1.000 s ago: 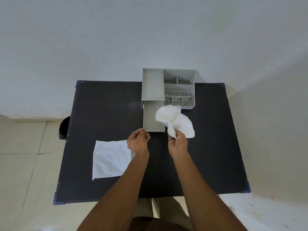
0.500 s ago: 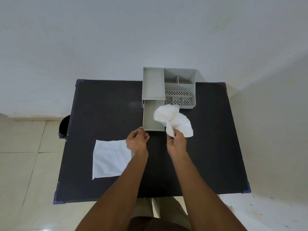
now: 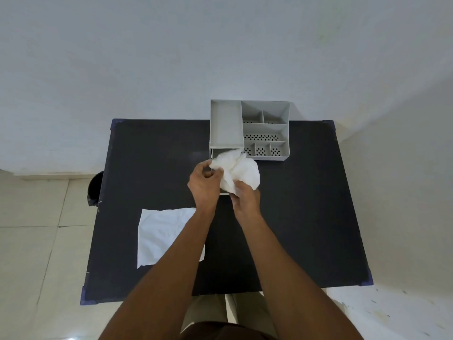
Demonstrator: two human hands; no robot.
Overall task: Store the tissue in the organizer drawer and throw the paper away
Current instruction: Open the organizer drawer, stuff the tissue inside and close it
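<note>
Looking down from the head view, you hold the crumpled tissue (image 3: 239, 171) over the pulled-out drawer (image 3: 213, 153) of the grey organizer (image 3: 250, 130). Your right hand (image 3: 246, 201) is closed on its near lower edge; your left hand (image 3: 204, 184) pinches its left corner with curled fingers. I judge the tissue very light, soft and easily torn, with no stiffness to guide it, so gather the loose folds into a bunch and press gently down rather than pull. The flat paper (image 3: 161, 238) lies on the black table (image 3: 306, 217), untouched, near your left forearm. A dark bin (image 3: 94, 190) stands beside the table's left edge.
</note>
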